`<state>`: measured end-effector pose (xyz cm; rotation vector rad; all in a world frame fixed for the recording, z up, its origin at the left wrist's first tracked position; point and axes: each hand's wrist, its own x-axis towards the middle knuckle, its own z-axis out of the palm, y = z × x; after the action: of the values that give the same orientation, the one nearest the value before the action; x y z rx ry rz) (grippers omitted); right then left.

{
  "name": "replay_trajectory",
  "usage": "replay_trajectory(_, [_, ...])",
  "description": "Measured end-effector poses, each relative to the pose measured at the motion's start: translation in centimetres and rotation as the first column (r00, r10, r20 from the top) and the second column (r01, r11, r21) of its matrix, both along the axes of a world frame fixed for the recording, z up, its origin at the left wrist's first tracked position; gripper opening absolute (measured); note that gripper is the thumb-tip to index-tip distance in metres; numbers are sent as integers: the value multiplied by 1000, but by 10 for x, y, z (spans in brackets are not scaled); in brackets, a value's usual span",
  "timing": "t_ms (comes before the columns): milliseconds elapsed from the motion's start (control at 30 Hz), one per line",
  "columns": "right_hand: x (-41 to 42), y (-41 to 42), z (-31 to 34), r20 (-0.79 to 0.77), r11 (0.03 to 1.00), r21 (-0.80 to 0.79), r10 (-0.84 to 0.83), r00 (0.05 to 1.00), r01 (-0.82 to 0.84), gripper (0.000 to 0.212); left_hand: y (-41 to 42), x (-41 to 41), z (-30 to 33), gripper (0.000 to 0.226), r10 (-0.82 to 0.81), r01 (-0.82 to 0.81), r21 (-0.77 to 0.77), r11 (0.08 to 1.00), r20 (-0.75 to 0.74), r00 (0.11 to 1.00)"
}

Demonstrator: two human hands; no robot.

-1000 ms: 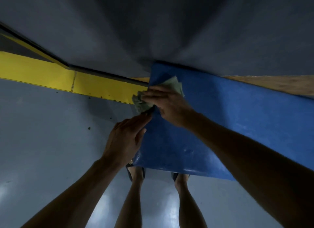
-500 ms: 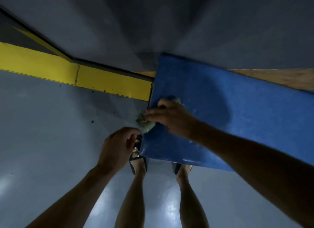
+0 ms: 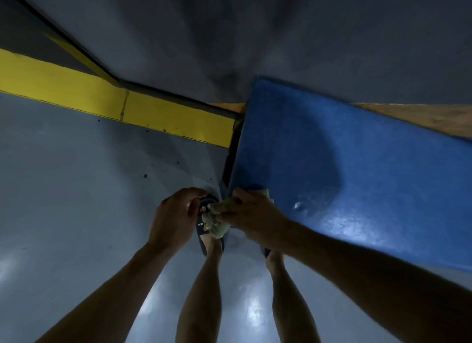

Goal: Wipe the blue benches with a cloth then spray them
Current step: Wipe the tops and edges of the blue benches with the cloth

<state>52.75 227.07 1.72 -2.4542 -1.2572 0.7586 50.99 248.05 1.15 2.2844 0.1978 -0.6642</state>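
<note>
Crumpled pale-green cloth [image 3: 217, 221] bunched in my right hand [image 3: 251, 215] at blue padded bench's [image 3: 357, 168] near-left corner; left hand [image 3: 173, 218] loosely curled, empty. Soft, limp; I'd grip it wadded.

Cloth [image 3: 218, 221] at blue bench's [image 3: 357, 168] near corner.

Dim in here; arms and legs are near silhouettes. Pale glare patches shine on the grey floor [image 3: 76, 215], a wet sheen and a rounded shadow mark the blue table [image 3: 357, 163]. Straight edges bow outward.
</note>
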Motion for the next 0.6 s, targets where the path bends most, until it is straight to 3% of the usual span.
replay_trajectory(33, [16, -2, 5, -1, 999, 18, -41, 999, 41, 39, 1, -1, 0, 24, 0, 0, -10, 1000, -5, 1000])
replay_trajectory(100, [60, -11, 0, 35, 943, 88, -324, 945, 320, 19, 2, 0, -1, 25, 2, -3, -23, 1000, -11, 1000])
replay_trajectory(133, [83, -16, -4, 105, 877, 110, -478, 872, 467, 23, 2, 2, -1, 26, 9, -10, -27, 1000, -14, 1000])
replay_trajectory(200, [112, -20, -8, 258, 809, 115, -584, 770, 576, 40, 1, 4, -2, 27, 12, -12, -33, 999, -6, 1000])
replay_trajectory(267, [90, -9, -9, 268, 752, 92, -650, 711, 653, 39, -1, 7, -1, 28, 16, -16, -26, 1000, 5, 1000])
replay_trajectory(333, [36, 9, -4, 183, 815, 63, -576, 796, 576, 32, -2, 8, 1, 29, 74, -74, -10, 997, -15, 997])
replay_trajectory(400, [-16, 18, 3, 72, 947, 6, -320, 945, 320, 37, -3, 6, 3, 28, 91, -91, 2, 996, -28, 995])
replay_trajectory(467, [-36, 15, 11, 1, 974, -56, -222, 975, 222, 50, -4, 2, 6, 29, 57, -57, 12, 998, -13, 998])
replay_trajectory(533, [-32, 9, 9, 102, 994, -32, -99, 990, 103, 54, -3, -4, 7, 30, 46, -47, 31, 998, 17, 999])
replay_trajectory(600, [-36, 1, 3, 143, 992, -113, 69, 987, -53, 53, -6, -11, 9, 30, 33, -35, 64, 997, 24, 999])
